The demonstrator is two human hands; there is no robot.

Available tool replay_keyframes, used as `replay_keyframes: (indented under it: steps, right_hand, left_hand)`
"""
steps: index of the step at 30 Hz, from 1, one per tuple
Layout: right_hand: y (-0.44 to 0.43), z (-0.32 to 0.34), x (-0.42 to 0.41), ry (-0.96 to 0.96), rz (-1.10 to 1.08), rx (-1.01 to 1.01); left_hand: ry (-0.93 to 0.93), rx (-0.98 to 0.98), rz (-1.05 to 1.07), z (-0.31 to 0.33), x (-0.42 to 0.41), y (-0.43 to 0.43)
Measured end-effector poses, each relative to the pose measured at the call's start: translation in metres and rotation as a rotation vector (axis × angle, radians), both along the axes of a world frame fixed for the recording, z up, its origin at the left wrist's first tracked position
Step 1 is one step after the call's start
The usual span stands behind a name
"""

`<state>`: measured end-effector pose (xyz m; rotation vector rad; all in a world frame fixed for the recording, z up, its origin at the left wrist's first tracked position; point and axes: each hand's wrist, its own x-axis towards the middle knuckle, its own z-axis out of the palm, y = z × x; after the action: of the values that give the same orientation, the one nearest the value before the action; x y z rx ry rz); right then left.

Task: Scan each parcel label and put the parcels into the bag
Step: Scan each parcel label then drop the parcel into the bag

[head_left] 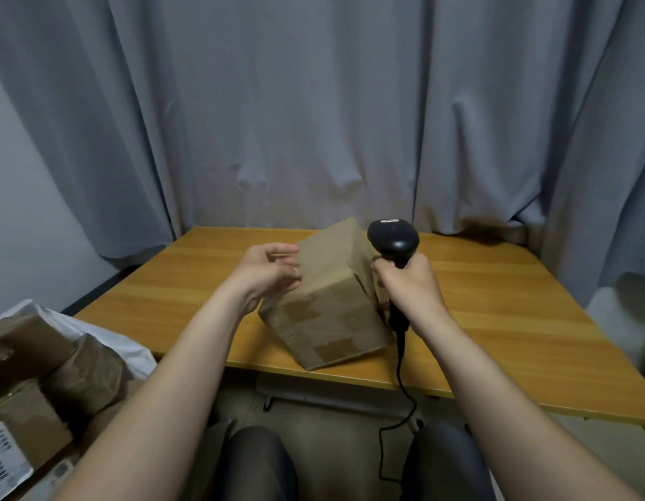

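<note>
Grey curtains (pixel 314 103) hung behind a wooden table (pixel 494 320). One brown cardboard parcel (pixel 332 301) sat tilted on the table, close to its near edge, between the two hands. The left hand (pixel 267 273) was at the parcel's upper left face with its fingers loosely curved and spread, gripping nothing; motion blur made it impossible to tell whether they touched the cardboard. The right hand (pixel 411 283) was curled tightly round the handle of a black barcode scanner (pixel 393 240), just beside the parcel's right face. The scanner head stood above the parcel's top right corner. A black cable (pixel 404 385) ran from the handle down past the table edge.

At lower left, a white bag (pixel 107 341) lay open. It contained several cardboard parcels (pixel 82 374). The nearest one carried a white barcode label (pixel 6 461).
</note>
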<state>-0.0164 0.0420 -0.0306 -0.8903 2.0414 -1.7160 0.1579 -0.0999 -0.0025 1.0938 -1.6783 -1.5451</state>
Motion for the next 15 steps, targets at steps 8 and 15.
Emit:
replay_keyframes:
  steps: [8,15]
  right_hand:
    - [0.011,-0.008,-0.014,0.026,0.053,0.065]
    - [0.005,-0.024,-0.004,-0.020,0.022,0.022]
  left_hand:
    - [-0.433,0.115,-0.061,-0.027,0.003,0.006]
    - [-0.130,0.118,0.015,-0.020,-0.001,0.013]
